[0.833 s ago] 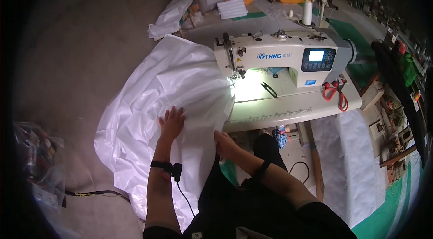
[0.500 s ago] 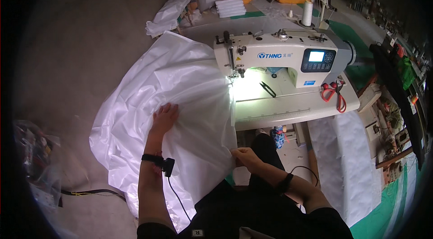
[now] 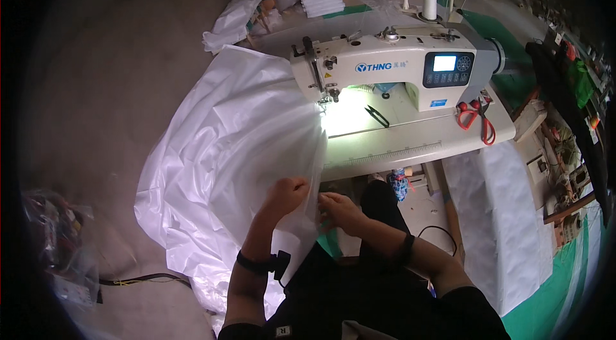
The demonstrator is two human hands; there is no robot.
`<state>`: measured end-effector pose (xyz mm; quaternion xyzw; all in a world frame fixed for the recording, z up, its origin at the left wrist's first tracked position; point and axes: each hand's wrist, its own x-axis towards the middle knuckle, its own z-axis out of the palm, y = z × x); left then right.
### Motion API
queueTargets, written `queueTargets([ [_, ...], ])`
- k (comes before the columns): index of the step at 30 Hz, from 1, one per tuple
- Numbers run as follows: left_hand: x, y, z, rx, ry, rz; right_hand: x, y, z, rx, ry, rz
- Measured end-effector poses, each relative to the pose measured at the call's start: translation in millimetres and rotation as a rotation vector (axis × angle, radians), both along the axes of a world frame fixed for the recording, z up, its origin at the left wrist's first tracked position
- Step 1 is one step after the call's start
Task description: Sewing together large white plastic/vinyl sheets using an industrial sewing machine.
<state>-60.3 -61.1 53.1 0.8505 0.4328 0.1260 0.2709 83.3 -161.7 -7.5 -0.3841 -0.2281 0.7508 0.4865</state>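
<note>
Over the sheet (image 3: 192,167), left of the machine (image 3: 398,51), the left hand (image 3: 287,196) is now brought, curled, hold unclear, near the right hand (image 3: 343,213), by which the edge (image 3: 321,154) seems pinched, apparently for straightening.

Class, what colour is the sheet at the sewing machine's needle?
The sheet is white; the head view shows it best.

My left hand (image 3: 287,197) is no longer spread flat in the middle of the white sheet (image 3: 212,128); it is now nearer my body and farther right, by the sheet's edge, its fingers curled in. It sits just beside my right hand (image 3: 340,210), where before the two were well apart, and my left forearm (image 3: 260,237) now slants inward.
</note>
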Motion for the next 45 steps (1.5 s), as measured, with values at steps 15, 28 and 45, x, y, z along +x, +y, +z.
queueTargets([
  [15,33.6,-29.9,-12.0,0.505,0.252,0.009,-23.6,22.8,-58.4,0.572,-0.685,-0.222],
  [28,60.4,-26.1,-6.0,0.582,0.256,-0.209,-75.1,71.1,-81.7,0.674,-0.485,-0.157],
  [45,69.7,-21.2,-48.1,0.388,0.015,0.178,101.0,60.1,5.9,0.408,-1.205,-0.085],
])
